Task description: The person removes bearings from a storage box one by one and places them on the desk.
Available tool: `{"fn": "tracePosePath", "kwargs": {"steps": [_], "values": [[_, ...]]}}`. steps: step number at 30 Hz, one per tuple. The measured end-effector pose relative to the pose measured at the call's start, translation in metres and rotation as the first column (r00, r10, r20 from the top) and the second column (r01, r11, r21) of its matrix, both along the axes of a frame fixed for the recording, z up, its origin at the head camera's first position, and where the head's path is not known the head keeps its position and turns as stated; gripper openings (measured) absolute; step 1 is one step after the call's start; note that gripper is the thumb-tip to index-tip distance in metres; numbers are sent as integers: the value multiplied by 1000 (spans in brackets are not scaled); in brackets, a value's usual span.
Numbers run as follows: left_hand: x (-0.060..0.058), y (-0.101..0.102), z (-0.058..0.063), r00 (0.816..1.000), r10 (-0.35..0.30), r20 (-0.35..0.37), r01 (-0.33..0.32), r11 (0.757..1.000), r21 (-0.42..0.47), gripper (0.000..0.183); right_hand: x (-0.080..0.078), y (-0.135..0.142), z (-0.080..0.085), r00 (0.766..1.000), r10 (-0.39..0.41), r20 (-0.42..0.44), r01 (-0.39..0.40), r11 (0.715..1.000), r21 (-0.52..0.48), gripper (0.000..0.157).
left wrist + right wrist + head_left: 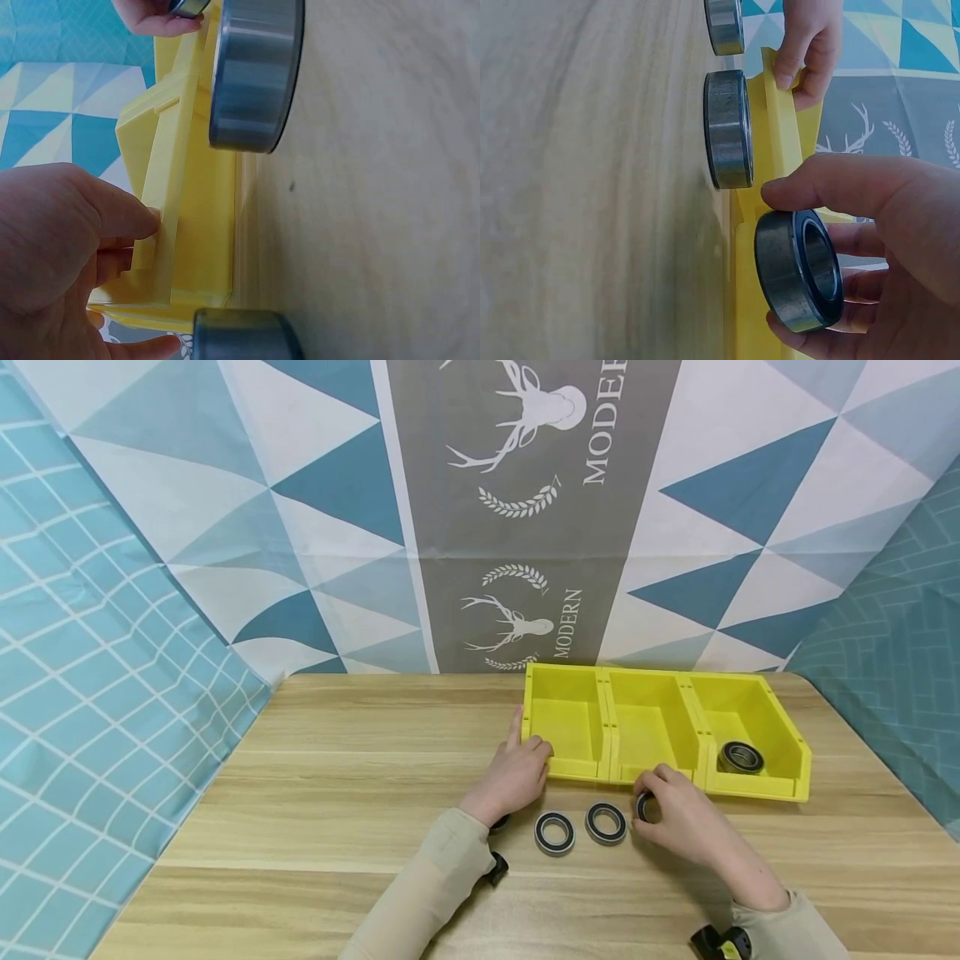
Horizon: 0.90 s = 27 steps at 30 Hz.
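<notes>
My left hand (517,772) grips the front left edge of a yellow three-compartment bin (566,731), its thumb and fingers pinching the front lip in the left wrist view. With thumb and fingertips, my right hand (686,818) holds a ball bearing (781,274) by its outer rim, tilted, just in front of the middle compartment. Two more bearings, one left (542,837) and one right (592,827), lie flat on the table between the hands. Another bearing (499,824) is mostly hidden under my left wrist. In the right compartment sits a bearing (753,766); whether others lie under it I cannot tell.
The wood-grain table (345,777) stretches left of the bin and in front of it. A patterned cloth (525,527) hangs right behind the table, with blue cloths at both sides. Dark wrist devices show near both sleeves.
</notes>
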<state>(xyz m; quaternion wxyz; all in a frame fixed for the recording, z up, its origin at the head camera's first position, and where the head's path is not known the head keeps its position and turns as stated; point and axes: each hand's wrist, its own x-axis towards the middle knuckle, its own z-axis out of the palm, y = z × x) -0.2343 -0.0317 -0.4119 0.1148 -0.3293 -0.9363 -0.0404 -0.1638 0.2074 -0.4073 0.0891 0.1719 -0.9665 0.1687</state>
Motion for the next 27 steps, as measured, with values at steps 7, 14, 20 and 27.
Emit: {"fn": "tracePosePath", "kwargs": {"steps": [7, 14, 20, 27], "values": [[2, 0, 1, 1000, 8, 17, -8, 1000, 4, 16, 3, 0, -3, 999, 15, 39, -15, 1000, 0, 29], [4, 0, 1, 999, 17, 34, -18, 1000, 18, 16, 5, -2, -3, 997, 36, 67, -36, 999, 4, 30], [5, 0, 2, 999, 19, 36, -20, 1000, 18, 16, 6, -2, -5, 996, 46, 80, -47, 999, 11, 28], [4, 0, 1, 999, 20, 36, -20, 1000, 15, 17, 7, -1, -8, 994, 59, 93, -61, 998, 19, 28]]}}
